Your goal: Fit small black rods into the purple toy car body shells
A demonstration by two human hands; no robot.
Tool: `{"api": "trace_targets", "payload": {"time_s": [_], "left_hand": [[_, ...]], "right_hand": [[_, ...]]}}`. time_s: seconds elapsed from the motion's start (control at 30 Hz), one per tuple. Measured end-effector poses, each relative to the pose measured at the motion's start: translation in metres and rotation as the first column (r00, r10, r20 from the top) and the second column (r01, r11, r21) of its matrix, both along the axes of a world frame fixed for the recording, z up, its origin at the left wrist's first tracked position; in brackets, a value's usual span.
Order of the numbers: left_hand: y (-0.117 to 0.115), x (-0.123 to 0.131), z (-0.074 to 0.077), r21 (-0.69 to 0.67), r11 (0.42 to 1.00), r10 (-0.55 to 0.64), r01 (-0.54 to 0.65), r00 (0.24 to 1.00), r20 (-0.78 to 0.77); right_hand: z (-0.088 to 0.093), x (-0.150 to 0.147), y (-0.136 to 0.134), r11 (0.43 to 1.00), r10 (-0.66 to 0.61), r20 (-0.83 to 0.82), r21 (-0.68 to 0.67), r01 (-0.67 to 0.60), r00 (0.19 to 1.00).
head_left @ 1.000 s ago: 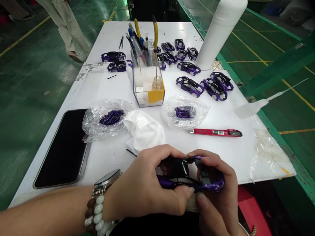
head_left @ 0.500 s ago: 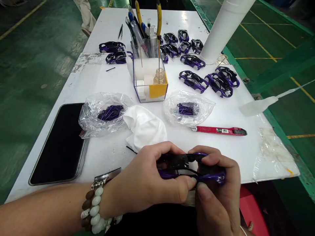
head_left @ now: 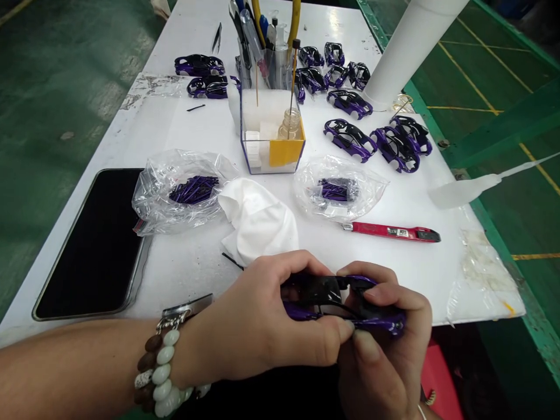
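Observation:
Between my two hands is a purple and black toy car body, lying sideways over the table's near edge. My left hand grips its left end, fingers over the top and thumb pressed along the lower side. My right hand is closed round the right end, its thumb tip beside the left thumb. Whether a small part sits under the thumbs is hidden. Just beyond the hands lie a crumpled white cloth and a thin black strip.
Two clear bags hold purple slivers and more purple pieces. A red utility knife, a dark phone, a tool box, a dropper bottle and a white post stand around. Several car bodies lie farther back.
The view has shifted slightly, so the table's things sit a little differently in the picture. Both hands keep their hold on the car body, with the thumbs shifted only slightly.

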State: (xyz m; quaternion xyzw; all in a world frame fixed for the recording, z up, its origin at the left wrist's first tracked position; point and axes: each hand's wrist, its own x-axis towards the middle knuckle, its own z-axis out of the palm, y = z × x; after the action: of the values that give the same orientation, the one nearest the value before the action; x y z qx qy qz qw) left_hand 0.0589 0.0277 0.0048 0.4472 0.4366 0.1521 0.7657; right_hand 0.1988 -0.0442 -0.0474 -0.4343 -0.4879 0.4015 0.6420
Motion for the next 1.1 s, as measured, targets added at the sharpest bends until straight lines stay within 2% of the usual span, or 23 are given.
{"api": "trace_targets", "payload": {"time_s": [0.23, 0.47, 0.73, 0.97, 1.1], "left_hand": [[0.001, 0.000, 0.001, -0.043, 0.999, -0.008, 0.009, 1.000, 0.029], [0.000, 0.001, 0.002, -0.053, 0.999, -0.003, 0.003, 1.000, -0.006], [-0.001, 0.002, 0.001, -0.012, 1.000, -0.002, 0.002, 1.000, -0.011], [0.000, 0.001, 0.001, 0.003, 0.998, -0.065, 0.065, 0.998, -0.020], [-0.001, 0.001, 0.000, 0.044, 0.993, -0.107, 0.110, 0.992, -0.066]], "right_hand": [[-0.004, 0.001, 0.001, 1.000, -0.009, 0.046, 0.001, 0.009, 0.999], [-0.005, 0.000, 0.000, 0.999, -0.036, 0.072, -0.012, 0.037, 0.997], [-0.004, 0.001, -0.002, 0.997, -0.074, 0.083, -0.023, 0.076, 0.994], [-0.003, -0.016, -0.002, 0.970, -0.236, -0.040, -0.072, 0.233, 0.971], [-0.001, -0.017, -0.003, 0.963, -0.253, -0.022, -0.099, 0.250, 0.967]]}}
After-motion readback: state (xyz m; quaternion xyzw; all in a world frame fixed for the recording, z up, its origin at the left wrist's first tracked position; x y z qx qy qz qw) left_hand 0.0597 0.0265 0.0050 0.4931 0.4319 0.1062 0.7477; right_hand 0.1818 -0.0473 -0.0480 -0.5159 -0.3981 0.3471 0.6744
